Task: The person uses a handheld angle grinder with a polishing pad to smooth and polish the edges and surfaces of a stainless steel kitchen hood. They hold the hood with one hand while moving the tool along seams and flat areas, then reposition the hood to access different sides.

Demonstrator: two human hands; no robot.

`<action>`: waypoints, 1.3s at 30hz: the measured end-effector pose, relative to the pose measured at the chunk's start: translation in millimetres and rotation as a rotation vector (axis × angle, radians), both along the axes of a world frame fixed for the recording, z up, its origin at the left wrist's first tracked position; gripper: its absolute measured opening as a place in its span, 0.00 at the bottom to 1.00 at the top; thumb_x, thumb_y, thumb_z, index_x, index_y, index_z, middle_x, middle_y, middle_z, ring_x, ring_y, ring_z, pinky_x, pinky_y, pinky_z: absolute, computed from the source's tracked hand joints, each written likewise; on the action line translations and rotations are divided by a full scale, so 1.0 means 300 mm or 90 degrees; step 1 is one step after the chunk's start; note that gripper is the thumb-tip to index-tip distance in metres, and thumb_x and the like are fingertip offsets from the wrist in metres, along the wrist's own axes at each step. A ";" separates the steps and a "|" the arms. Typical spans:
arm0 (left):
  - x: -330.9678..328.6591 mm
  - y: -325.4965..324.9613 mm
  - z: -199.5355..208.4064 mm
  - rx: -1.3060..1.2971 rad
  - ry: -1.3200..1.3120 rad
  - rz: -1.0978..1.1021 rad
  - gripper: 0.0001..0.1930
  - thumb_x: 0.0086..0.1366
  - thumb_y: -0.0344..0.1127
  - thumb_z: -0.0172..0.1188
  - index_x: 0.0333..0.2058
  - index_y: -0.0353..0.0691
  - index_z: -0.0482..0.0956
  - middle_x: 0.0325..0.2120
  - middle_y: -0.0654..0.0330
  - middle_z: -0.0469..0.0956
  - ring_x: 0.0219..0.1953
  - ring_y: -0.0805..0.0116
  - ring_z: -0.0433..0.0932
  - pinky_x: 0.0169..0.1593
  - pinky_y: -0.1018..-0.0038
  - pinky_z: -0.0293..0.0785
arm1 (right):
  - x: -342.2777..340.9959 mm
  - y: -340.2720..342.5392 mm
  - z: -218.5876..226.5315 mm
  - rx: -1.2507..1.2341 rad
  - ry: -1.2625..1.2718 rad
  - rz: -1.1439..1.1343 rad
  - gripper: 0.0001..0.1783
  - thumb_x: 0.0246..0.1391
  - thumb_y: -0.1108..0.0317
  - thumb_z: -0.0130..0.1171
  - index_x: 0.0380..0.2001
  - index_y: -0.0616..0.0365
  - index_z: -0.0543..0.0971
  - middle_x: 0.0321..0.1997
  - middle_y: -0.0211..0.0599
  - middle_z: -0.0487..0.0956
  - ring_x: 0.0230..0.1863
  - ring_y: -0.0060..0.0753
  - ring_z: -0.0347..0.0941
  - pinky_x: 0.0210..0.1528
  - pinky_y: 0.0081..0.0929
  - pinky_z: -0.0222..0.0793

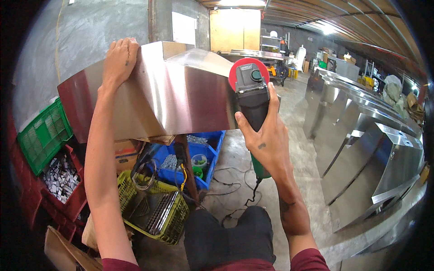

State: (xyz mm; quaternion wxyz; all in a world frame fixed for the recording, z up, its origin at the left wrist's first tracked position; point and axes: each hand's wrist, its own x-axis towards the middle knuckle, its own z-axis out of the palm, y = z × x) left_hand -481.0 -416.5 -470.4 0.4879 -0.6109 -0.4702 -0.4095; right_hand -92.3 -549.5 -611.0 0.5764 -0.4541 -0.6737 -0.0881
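A bent, shiny sheet-metal piece (190, 99) stands raised before me, its broad face toward me. My left hand (120, 61) is closed over its top edge, left of the middle, with the fingertips hidden behind the metal. My right hand (270, 142) is wrapped round an angle grinder (254, 106) with a black and dark-green body. The grinder's red disc (233, 77) is at the right end of the metal piece; whether they touch I cannot tell. From the tool's lower end a black cord (253, 194) runs down to the floor.
Below the metal are a blue bin (212, 162) with small parts and a yellow-green basket (181, 217) of metal strips. A red crate (74, 180) of metal pieces and a green crate (45, 135) stand left. Large steel panels (357, 180) line the right; cables (226, 183) cross the floor.
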 end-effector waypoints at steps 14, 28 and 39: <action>0.045 0.053 0.034 -0.024 -0.071 -0.110 0.23 0.87 0.45 0.41 0.44 0.30 0.77 0.44 0.44 0.80 0.52 0.41 0.75 0.61 0.52 0.70 | 0.210 -0.003 -0.052 -0.009 0.057 0.001 0.56 0.69 0.55 0.69 0.85 0.58 0.46 0.65 0.74 0.80 0.58 0.72 0.85 0.58 0.57 0.82; 0.111 0.075 0.062 -0.026 -0.073 -0.129 0.25 0.88 0.47 0.39 0.43 0.31 0.76 0.45 0.43 0.79 0.51 0.40 0.73 0.61 0.51 0.69 | 0.462 -0.016 -0.088 -0.037 0.138 -0.061 0.56 0.68 0.53 0.71 0.85 0.57 0.48 0.58 0.71 0.85 0.52 0.69 0.88 0.53 0.55 0.84; 0.169 0.052 0.078 -0.011 0.001 -0.069 0.22 0.87 0.42 0.37 0.44 0.31 0.76 0.46 0.43 0.80 0.52 0.39 0.75 0.62 0.50 0.68 | 0.847 0.009 -0.301 -0.088 0.375 -0.068 0.51 0.68 0.51 0.72 0.82 0.60 0.58 0.59 0.57 0.85 0.57 0.52 0.85 0.63 0.43 0.76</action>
